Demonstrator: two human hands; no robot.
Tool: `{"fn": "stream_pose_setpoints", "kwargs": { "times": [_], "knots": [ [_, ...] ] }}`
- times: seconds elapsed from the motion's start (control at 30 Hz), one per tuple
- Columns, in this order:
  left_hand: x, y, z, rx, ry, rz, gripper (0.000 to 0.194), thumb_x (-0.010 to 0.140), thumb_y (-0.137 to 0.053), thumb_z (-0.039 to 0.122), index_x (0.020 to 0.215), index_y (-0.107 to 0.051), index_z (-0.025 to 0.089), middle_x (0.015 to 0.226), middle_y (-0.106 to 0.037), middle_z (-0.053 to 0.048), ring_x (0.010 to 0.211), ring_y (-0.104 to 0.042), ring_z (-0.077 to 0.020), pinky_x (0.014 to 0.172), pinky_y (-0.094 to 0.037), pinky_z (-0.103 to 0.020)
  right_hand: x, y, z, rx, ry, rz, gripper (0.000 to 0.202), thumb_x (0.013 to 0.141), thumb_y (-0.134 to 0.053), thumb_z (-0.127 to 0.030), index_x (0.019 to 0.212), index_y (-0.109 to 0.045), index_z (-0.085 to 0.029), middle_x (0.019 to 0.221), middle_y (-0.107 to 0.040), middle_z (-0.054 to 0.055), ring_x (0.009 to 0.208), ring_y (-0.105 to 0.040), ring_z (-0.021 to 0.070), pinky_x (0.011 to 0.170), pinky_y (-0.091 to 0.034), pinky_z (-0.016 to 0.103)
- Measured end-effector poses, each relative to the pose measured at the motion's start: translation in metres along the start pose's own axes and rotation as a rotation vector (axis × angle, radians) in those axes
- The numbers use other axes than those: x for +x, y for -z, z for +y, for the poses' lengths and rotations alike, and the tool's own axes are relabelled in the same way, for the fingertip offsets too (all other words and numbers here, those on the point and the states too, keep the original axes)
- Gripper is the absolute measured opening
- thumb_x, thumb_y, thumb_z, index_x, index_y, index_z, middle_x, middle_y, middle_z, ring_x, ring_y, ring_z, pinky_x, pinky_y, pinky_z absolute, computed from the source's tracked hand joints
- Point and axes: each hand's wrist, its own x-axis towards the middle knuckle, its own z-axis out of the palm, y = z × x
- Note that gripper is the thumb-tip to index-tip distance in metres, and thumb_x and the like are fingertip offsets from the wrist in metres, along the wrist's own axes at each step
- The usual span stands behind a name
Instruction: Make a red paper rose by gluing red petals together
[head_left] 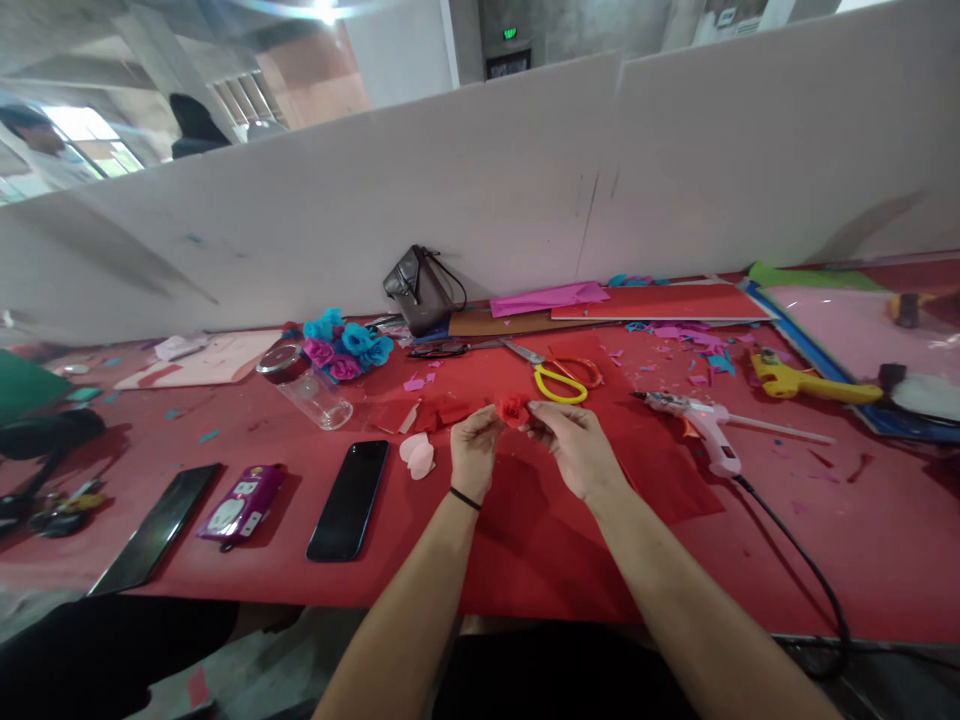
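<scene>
A small red paper flower is pinched between my two hands above the red tabletop. My left hand, with a dark band at the wrist, grips it from the left side. From the right, my right hand holds it with thumb and fingertips. Just beyond lie scissors with yellow and orange handles. Pale pink paper petals rest left of my left hand. To the right, a pink-white glue gun lies on its side, a glue stick in its back end.
At left are a black phone, a purple device, a clear jar and blue and pink paper flowers. A dark bag leans on the white partition. A yellow glue gun lies right, among paper scraps.
</scene>
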Motion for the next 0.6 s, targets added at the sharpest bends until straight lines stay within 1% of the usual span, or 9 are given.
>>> {"fn": "stream_pose_setpoints", "kwargs": {
  "times": [0.2, 0.4, 0.6],
  "knots": [
    [0.0005, -0.0006, 0.0008, -0.005, -0.008, 0.0, 0.011, 0.057, -0.076, 0.021, 0.068, -0.075, 0.018, 0.076, -0.074, -0.006, 0.071, -0.066, -0.0178, 0.073, -0.053, -0.03, -0.0009, -0.0007, 0.0007, 0.035, -0.017, 0.001, 0.017, 0.056, -0.079, -0.033, 0.064, -0.073, -0.019, 0.058, -0.068, 0.002, 0.052, -0.057, 0.0114, 0.057, -0.045, 0.025],
    [0.0005, -0.0014, 0.0021, 0.032, -0.019, -0.011, 0.009, 0.061, -0.075, 0.024, 0.066, -0.074, 0.017, 0.074, -0.073, -0.006, 0.068, -0.065, -0.0169, 0.07, -0.052, -0.029, -0.0014, -0.0009, 0.0009, 0.044, -0.002, -0.003, 0.018, 0.056, -0.079, -0.033, 0.063, -0.072, -0.019, 0.058, -0.067, 0.001, 0.052, -0.057, 0.0115, 0.059, -0.045, 0.027],
    [-0.0008, -0.0028, 0.0048, 0.057, -0.015, -0.013, 0.011, 0.059, -0.076, 0.024, 0.068, -0.074, 0.017, 0.075, -0.073, -0.005, 0.069, -0.065, -0.0165, 0.07, -0.052, -0.028, -0.0021, -0.0018, 0.0, 0.048, -0.02, -0.008, 0.014, 0.058, -0.076, -0.03, 0.062, -0.071, -0.018, 0.056, -0.066, 0.001, 0.051, -0.055, 0.0107, 0.056, -0.043, 0.025]
  ]
}}
